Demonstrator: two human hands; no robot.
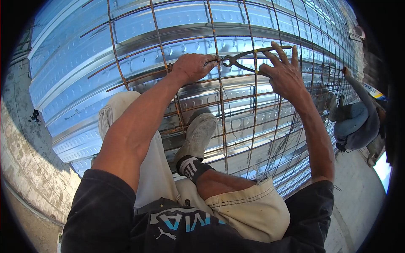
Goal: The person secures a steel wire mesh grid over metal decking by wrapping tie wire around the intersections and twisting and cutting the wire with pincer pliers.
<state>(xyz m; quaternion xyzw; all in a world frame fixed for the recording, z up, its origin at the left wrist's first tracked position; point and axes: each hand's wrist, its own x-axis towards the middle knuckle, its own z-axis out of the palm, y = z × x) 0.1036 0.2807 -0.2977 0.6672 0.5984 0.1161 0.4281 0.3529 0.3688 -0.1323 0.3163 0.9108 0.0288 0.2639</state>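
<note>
Looks to be at the step of bringing pincers (234, 60) to bear at a crossing in the rusty bar grid (223, 122), above ribbed metal sheets (139, 31). Seems to call next for steadying the spot with the left hand (193, 67) and squeezing the handles together, clear of the fingertips.

Sits just right of a long bar running away from the body, head end close to it; cannot tell about actual contact. Points leftward, toward the left hand. Runs lengthwise from side to side, roughly square to that bar, forking into two handles toward the right. Rises slightly along the upper handle, dips slightly along the lower.

Held in the right hand (287, 78), with fingers spread over the upper handle and thumb by the lower, loosely rather than in a fist, leaving the handles well apart. Curled nearly closed on the left side, fingertips gathered at the bar; cannot tell whether pinching anything or only bracing. Shows also a thin wire (229, 107) trailing below the crossing.
</note>
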